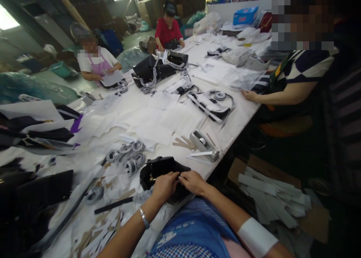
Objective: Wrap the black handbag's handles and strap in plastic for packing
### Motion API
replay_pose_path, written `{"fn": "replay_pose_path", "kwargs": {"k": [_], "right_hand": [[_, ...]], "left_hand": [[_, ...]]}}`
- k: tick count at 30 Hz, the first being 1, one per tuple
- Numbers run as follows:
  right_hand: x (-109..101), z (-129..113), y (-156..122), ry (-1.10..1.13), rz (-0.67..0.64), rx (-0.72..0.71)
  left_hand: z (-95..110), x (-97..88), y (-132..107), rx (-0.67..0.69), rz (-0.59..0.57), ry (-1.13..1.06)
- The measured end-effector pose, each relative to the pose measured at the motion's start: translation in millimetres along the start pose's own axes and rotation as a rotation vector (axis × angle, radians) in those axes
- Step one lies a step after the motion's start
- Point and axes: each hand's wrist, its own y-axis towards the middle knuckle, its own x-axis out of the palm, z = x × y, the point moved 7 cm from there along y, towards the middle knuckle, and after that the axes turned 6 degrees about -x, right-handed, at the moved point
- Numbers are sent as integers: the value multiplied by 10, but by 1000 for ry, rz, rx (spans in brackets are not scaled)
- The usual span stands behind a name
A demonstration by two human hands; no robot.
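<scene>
A black handbag (162,164) with gold-coloured metal fittings lies at the near table edge, close to my body. Its near rim is pinched by my left hand (165,186) and my right hand (193,182), whose fingertips almost meet. Whatever small part sits between them is too hidden to make out. A strap wrapped in grey padding (142,196) runs out beneath my left wrist. Left of the bag are several rolled, wrapped straps (131,156). A grey tape dispenser (201,142) stands beyond my right hand, with brown strips (183,143) beside it.
White paper sheets (152,122) cover mid-table. Wrapped bags (213,106) lie farther back, and a stack of dark bags (36,134) stands left. On the floor at right is a carton (313,216) of white strips. Several people work around the table; one person's hand (250,96) touches clear plastic.
</scene>
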Motion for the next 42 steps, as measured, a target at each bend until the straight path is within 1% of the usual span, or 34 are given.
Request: {"fn": "replay_pose_path", "kwargs": {"k": [4, 8, 9, 11, 13, 14, 18, 20, 22, 24, 27, 32, 35, 36, 39, 40, 42], "right_hand": [[-19, -34, -53, -31, 52, 24], [-135, -9, -154, -60, 143, 52], [-162, -31, -170, -64, 164, 29], [-184, -126, -179, -53, 191, -76], [-168, -224, -167, -21, 206, -183], [-153, -249, -155, -5, 214, -206], [-92, -222, -103, 5, 214, -150], [-87, -207, -98, -7, 201, -141], [-112, -191, -105, -18, 198, -131], [-144, -179, -111, -29, 200, -123], [-169, -184, -103, -41, 202, -119], [-136, -200, -53, -48, 205, -108], [-126, -177, -20, -49, 211, -94], [-132, -171, -11, -50, 214, -89], [-179, -237, -1, -55, 233, -88], [-210, -313, -5, -51, 257, -107], [-260, -568, -18, -5, 307, -201]], "left_hand": [[-78, 19, 19, 0, 11, -114], [-164, -6, -6, 19, 19, -260], [-179, -18, -19, 28, 18, -318], [-208, -51, -40, 31, 23, -483], [-239, -82, -49, 8, 34, -665], [-246, -93, -49, -2, 37, -742], [-178, -140, -68, 19, 0, -947], [-146, -196, -113, 28, -18, -1004], [-160, -283, -188, 11, -23, -1031], [-231, -398, -291, -29, -12, -1035], [-414, -582, -487, -115, 27, -1007], [-728, -843, -862, -249, 133, -988], [-918, -1024, -1103, -332, 224, -1070], [-997, -1106, -1188, -369, 283, -1123], [-1216, -1399, -1440, -480, 543, -1253], [-1244, -1502, -1502, -490, 620, -1269], [-1212, -1717, -1571, -442, 741, -1288]]}}
